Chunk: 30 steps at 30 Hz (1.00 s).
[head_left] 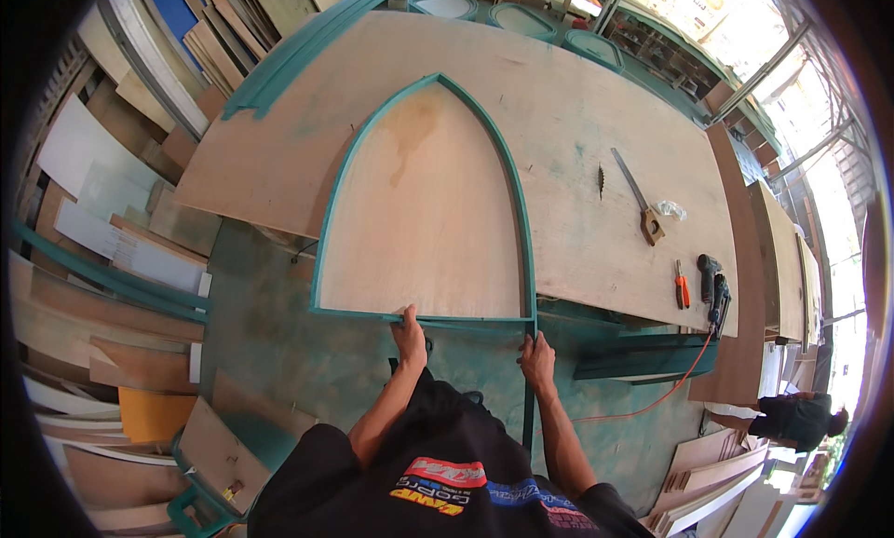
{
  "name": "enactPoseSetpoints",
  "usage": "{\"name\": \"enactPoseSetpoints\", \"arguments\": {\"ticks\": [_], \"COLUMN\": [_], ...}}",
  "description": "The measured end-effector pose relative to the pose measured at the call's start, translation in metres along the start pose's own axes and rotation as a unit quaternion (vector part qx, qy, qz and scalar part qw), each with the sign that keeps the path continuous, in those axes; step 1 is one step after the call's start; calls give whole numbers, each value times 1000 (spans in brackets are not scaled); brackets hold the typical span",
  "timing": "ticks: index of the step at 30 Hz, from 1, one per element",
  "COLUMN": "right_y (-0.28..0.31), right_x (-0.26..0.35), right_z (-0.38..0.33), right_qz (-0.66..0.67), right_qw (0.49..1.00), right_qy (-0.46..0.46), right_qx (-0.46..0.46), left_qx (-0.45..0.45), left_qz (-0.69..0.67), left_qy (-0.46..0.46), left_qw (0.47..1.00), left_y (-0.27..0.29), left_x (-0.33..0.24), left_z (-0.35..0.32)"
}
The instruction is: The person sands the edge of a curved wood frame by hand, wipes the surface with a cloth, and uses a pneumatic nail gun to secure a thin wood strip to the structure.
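Note:
A pointed-arch plywood panel (pixel 419 212) with a raised teal rim lies on the worktable, its straight end jutting over the near edge. My left hand (pixel 410 340) is closed on the middle of that straight end, thumb uppermost. Just below the panel's near right corner, my right hand (pixel 537 359) grips a narrow teal strip (pixel 530 408). The strip runs down from the corner toward my body. Whether its upper end is fixed to the panel, I cannot tell.
On the worktable (pixel 615 100) lie a handsaw (pixel 641 198), a drill bit (pixel 601 181), orange-handled pliers (pixel 682 286) and a power tool (pixel 711 279) beside an orange hose (pixel 652 405). Teal boards (pixel 307 49) rest at the far left. Wood sheets (pixel 140 352) crowd the left; another person (pixel 792 421) stands right.

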State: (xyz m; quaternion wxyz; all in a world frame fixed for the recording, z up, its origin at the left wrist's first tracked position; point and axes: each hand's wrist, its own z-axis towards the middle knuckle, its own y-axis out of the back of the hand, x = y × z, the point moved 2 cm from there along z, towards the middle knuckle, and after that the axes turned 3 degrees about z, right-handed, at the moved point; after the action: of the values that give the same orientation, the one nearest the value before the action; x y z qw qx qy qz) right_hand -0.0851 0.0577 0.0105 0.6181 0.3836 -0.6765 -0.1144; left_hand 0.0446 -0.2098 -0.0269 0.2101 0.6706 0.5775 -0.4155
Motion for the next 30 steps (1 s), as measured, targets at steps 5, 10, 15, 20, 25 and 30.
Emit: {"name": "enactPoseSetpoints", "arguments": {"ticks": [5, 10, 15, 20, 25, 30], "right_y": [-3, -14, -24, -26, -4, 11], "right_x": [-12, 8, -1, -8, -22, -23], "right_z": [4, 16, 32, 39, 25, -17], "right_qz": [-74, -51, -41, -63, 148, 167], "right_qw": [996, 996, 997, 995, 986, 979], "right_qy": [41, 22, -12, -13, -73, -63], "right_qx": [-37, -63, -69, -71, -1, -102], "left_qx": [4, 24, 82, 138, 164, 103], "left_qz": [-34, -13, 7, -13, -4, -67], "left_qy": [60, 46, 41, 29, 64, 110], "left_qw": [998, 999, 996, 990, 984, 986], "left_y": [4, -6, -9, -3, 21, 61], "left_x": [25, 11, 13, 14, 3, -6], "left_z": [18, 34, 59, 64, 50, 45]}}
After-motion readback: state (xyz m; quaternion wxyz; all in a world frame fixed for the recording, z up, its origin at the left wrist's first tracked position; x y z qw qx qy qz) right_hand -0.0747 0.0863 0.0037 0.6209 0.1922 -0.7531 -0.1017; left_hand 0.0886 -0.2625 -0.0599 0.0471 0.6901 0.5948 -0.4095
